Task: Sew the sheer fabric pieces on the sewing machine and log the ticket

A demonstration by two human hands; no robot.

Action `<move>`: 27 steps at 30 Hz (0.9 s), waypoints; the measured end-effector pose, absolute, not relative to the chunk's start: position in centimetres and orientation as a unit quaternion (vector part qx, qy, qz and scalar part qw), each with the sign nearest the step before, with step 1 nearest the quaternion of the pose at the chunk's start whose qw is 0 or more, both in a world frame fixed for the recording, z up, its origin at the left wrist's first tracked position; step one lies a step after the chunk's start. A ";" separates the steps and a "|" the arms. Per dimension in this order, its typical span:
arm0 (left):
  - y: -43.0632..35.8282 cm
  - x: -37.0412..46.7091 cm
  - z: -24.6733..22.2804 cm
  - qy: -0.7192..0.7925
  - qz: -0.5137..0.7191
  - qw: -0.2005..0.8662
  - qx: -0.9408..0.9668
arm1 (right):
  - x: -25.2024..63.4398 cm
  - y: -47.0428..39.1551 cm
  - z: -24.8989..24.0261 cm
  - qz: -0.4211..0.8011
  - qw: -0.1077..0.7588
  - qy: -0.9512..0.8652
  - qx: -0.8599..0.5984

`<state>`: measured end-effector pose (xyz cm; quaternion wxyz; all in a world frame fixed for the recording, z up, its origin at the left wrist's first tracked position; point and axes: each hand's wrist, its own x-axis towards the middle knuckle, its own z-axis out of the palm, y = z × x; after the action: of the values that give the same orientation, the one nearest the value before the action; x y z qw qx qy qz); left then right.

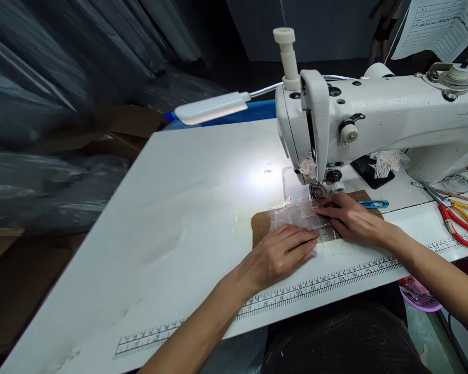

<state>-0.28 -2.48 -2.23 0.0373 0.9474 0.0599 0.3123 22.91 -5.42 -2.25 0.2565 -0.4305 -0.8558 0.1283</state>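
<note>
film (294, 214): partly under left hand (277, 253)
paper (439, 28): top cut off, writing illegible
sewing machine (390, 106): right end cut off

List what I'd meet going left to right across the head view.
White lamp head → left hand → right hand → purple plastic basket → red-handled scissors.

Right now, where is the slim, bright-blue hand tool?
In the head view, the blue tool lies right of centre, across the right end of the flat brown sheet, just beyond the bare right hand and left of the red-handled scissors.
</note>
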 end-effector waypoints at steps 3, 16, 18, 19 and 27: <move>-2.5 -0.3 -2.2 0.058 0.317 0.039 0.946 | 23.4 -5.6 -1.6 0.197 0.279 -0.836 -0.430; -2.5 -0.4 -2.3 0.063 0.321 0.054 0.943 | 23.3 -6.0 -1.4 0.171 0.225 -0.876 -0.389; -2.3 -0.4 -2.2 0.063 0.341 0.077 0.935 | 23.3 -6.0 -1.5 0.171 0.229 -0.876 -0.389; -2.1 -0.4 -2.0 0.070 0.354 0.086 0.929 | 23.3 -6.0 -1.5 0.173 0.229 -0.875 -0.389; 0.8 0.8 -1.4 0.158 0.274 -0.071 0.946 | 23.2 -6.2 -1.5 0.163 0.235 -0.872 -0.396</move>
<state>0.82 0.81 -1.37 -0.0713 0.9461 0.1579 0.2735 23.22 -6.23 -1.48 0.2349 -0.3964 -0.8725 0.1626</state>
